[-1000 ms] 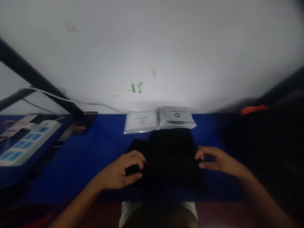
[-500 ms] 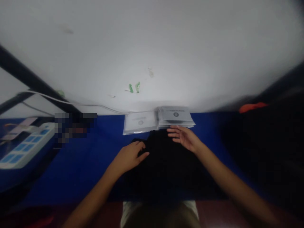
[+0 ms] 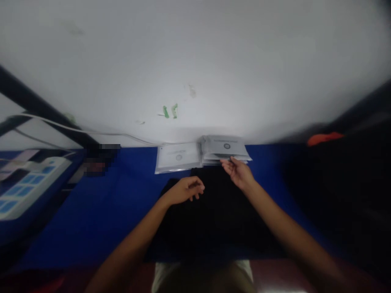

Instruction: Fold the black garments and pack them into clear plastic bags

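Note:
Black cloth (image 3: 220, 215), likely a garment, lies spread on the blue tabletop in front of me. My left hand (image 3: 186, 190) is over the cloth's left part, fingers loosely curled and apart, with nothing visible in it. My right hand (image 3: 240, 173) is at the front edge of a stack of clear plastic packets (image 3: 226, 148) with a dark round logo. Its fingers are stretched out and the thumb overlaps the stack's edge; whether it touches the packets I cannot tell. Left of the stack lies a single flat packet (image 3: 179, 158) with a similar logo.
A white power strip with blue sockets (image 3: 33, 183) sits at the left, near a blurred dark object (image 3: 100, 160). A white cable (image 3: 122, 134) runs along the wall (image 3: 214, 73). Dark material (image 3: 342, 195) with an orange piece (image 3: 325, 139) fills the right.
My left hand has moved right over the black cloth. My right hand has shifted slightly right and closer to the stack, its thumb now at the front edge.

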Available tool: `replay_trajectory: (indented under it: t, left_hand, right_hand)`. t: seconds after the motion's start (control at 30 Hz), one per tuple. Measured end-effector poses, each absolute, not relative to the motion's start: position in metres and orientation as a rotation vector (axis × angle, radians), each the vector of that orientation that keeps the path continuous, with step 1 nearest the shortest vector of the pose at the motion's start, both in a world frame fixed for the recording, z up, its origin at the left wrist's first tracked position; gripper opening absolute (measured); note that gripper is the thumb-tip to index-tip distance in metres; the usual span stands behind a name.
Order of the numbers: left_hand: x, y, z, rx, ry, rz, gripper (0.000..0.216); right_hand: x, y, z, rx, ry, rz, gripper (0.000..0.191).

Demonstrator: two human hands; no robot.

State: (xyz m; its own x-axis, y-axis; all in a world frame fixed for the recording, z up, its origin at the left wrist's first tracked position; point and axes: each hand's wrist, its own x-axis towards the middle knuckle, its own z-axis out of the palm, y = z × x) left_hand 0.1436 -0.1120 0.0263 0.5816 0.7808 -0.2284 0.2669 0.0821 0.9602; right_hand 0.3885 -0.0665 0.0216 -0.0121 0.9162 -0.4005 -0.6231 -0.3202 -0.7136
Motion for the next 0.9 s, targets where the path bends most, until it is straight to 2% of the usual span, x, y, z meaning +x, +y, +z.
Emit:
replay_trajectory:
  t: [0.1, 0.2, 0.3, 0.5, 0.63, 0.7, 0.83, 0.9]
  left_hand:
    - [0.143, -0.109, 0.021, 1.306, 0.945, 0.543, 0.036]
    - [0.142, -0.105, 0.018, 1.079, 0.908, 0.592, 0.039]
    - [0.141, -0.103, 0.018, 0.89, 0.81, 0.644, 0.041]
    - [0.142, -0.11, 0.03, 0.773, 0.806, 0.741, 0.057]
    - [0.14, -0.118, 0.036, 1.054, 0.905, 0.623, 0.042]
    - [0.142, -0.121, 0.036, 1.165, 0.897, 0.534, 0.039]
    - [0.154, -0.128, 0.03, 1.322, 0.878, 0.451, 0.045]
    - [0.16, -0.13, 0.029, 1.391, 0.885, 0.477, 0.048]
  right_hand:
    - [0.397, -0.072, 0.03, -0.921, -0.435, 1.583, 0.013]
    - [0.41, -0.086, 0.044, -0.824, -0.515, 1.543, 0.004]
    - [0.419, -0.1, 0.055, -0.99, -0.619, 1.616, 0.017]
    - [0.394, -0.128, 0.054, -1.264, -0.988, 1.915, 0.017]
    - [0.373, -0.136, 0.048, -1.161, -1.255, 2.104, 0.026]
    - [0.369, -0.134, 0.046, -1.135, -1.442, 1.972, 0.03]
    - [0.368, -0.13, 0.044, -1.101, -1.735, 1.46, 0.031]
    - [0.37, -0.129, 0.044, -1.08, -1.827, 1.368, 0.033]
